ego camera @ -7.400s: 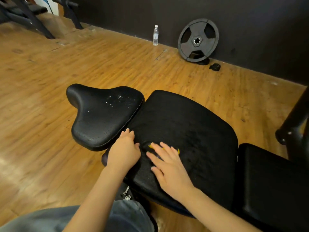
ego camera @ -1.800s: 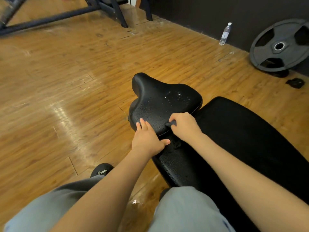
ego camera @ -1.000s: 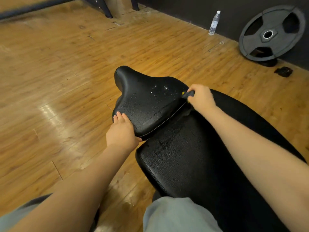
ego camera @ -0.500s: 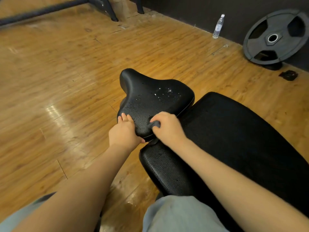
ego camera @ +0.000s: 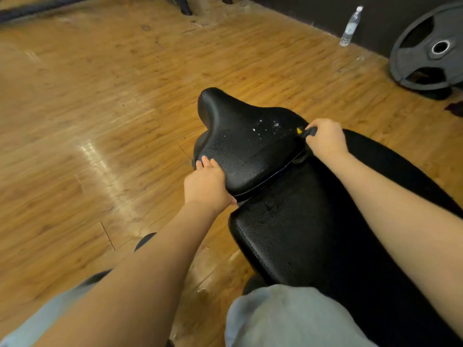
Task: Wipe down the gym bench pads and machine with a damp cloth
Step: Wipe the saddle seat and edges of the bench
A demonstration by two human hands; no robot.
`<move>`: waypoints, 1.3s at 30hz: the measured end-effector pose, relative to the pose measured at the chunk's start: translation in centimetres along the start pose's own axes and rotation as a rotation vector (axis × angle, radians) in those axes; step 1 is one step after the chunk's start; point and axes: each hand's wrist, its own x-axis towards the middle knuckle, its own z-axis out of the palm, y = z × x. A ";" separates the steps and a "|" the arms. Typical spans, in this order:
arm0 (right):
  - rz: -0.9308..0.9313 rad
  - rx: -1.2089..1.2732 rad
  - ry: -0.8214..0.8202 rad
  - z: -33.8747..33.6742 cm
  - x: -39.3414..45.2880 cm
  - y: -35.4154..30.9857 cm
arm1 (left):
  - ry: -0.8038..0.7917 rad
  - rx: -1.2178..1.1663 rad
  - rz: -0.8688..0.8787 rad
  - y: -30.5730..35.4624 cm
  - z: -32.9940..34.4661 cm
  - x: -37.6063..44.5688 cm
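Observation:
A black saddle-shaped seat pad (ego camera: 240, 146) with water drops on it adjoins a larger black bench pad (ego camera: 313, 234). My right hand (ego camera: 325, 140) grips a dark cloth (ego camera: 308, 132) with a yellow bit showing, at the far end of the seam between the two pads. My left hand (ego camera: 208, 186) rests on the near left edge of the seat pad, fingers lying straight on its surface and the thumb under its rim. Most of the cloth is hidden in my fist.
Wooden floor (ego camera: 100, 121) lies to the left and ahead. A water bottle (ego camera: 350, 26) stands by the dark wall, and a black weight plate (ego camera: 431, 48) leans there at right. Dark machine legs (ego camera: 185, 6) show at the top. My knees (ego camera: 288, 316) fill the bottom.
My right hand has slid with the cloth along the seam from its near end to its far end. My left hand has stayed on the seat pad's near edge.

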 end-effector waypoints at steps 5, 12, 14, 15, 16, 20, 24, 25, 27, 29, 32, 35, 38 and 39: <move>0.113 0.028 0.051 1.5 3.7 -0.3 | -0.016 0.019 -0.004 0.2 0.0 0.2; -0.133 0.127 -0.037 1.6 -2.7 -4.4 | -0.011 0.029 -0.006 0.4 -0.2 0.1; -0.251 0.136 -0.120 1.9 -6.1 -6.4 | -0.011 0.031 -0.004 0.3 -0.2 0.1; -0.308 0.151 -0.173 2.3 -7.9 -7.4 | -0.012 0.026 -0.006 0.2 -0.2 0.0; -0.368 0.165 -0.234 2.8 -9.7 -8.4 | 0.000 0.018 -0.004 0.1 0.0 0.1; -0.519 0.100 -0.356 4.3 -12.8 -9.8 | 0.089 0.003 0.031 -0.3 0.5 0.2; -0.563 0.116 -0.343 3.8 -11.5 -8.9 | 0.052 -0.033 0.015 -0.5 0.6 0.4; -0.575 0.125 -0.340 3.7 -11.1 -8.7 | 0.037 -0.049 0.015 -0.5 0.6 0.4; -0.592 0.112 -0.321 3.3 -10.1 -7.9 | 0.024 -0.091 0.014 -0.7 0.7 0.4; -0.535 0.100 -0.251 2.8 -7.9 -6.6 | 0.037 -0.122 0.008 -0.8 0.9 0.3; -0.248 0.102 -0.104 1.6 -3.4 -3.8 | 0.041 -0.141 0.012 -0.9 1.1 0.3; -0.061 0.124 -0.035 1.5 -1.5 -3.2 | 0.043 -0.165 0.011 -0.8 1.2 0.2; -0.122 0.095 -0.051 2.2 -4.0 -5.8 | 0.030 -0.218 0.010 -0.6 1.1 0.1; -0.172 0.097 -0.072 2.5 -5.3 -6.9 | 0.023 -0.236 0.011 -0.6 1.1 0.1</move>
